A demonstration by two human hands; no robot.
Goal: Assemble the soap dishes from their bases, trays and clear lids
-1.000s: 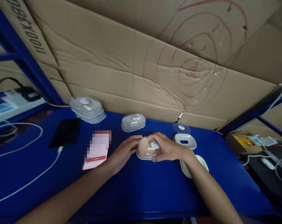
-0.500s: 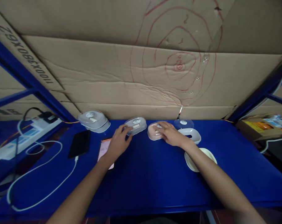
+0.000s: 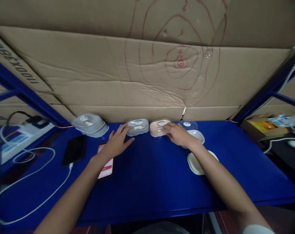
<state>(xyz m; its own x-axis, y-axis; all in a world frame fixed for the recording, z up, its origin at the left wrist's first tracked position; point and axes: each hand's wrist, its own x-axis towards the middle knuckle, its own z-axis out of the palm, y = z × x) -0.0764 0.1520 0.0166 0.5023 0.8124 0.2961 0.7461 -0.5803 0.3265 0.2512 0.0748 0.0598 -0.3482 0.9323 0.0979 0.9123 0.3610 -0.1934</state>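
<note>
A grey oval box point(image 3: 138, 130) with a clear lid and a round label stands near the cardboard wall. My left hand point(image 3: 118, 141) is open at its left end, fingers spread, fingertips at the lid's edge. Close beside it sits a similar pink oval box point(image 3: 156, 130). My right hand point(image 3: 178, 134) reaches over this box's right end with fingers stretched onto the lid and holds nothing. Behind and under the right wrist are a clear lid point(image 3: 191, 124) and a white oval tray point(image 3: 199, 135). A cream oval piece point(image 3: 195, 164) lies partly under the right forearm.
Stacked grey boxes point(image 3: 90, 125) stand at the back left. A lit phone point(image 3: 106, 170), a dark phone point(image 3: 74, 149) on a white cable, and a power strip point(image 3: 20, 146) lie left. A blade-like tool point(image 3: 183, 112) leans at the cardboard point(image 3: 101, 65). An open carton point(image 3: 264, 130) sits right.
My left hand has drawn back left from the grey box's lid and spread its fingers. The two boxes now stand closer and level. My right hand has slid toward the pink box's right end.
</note>
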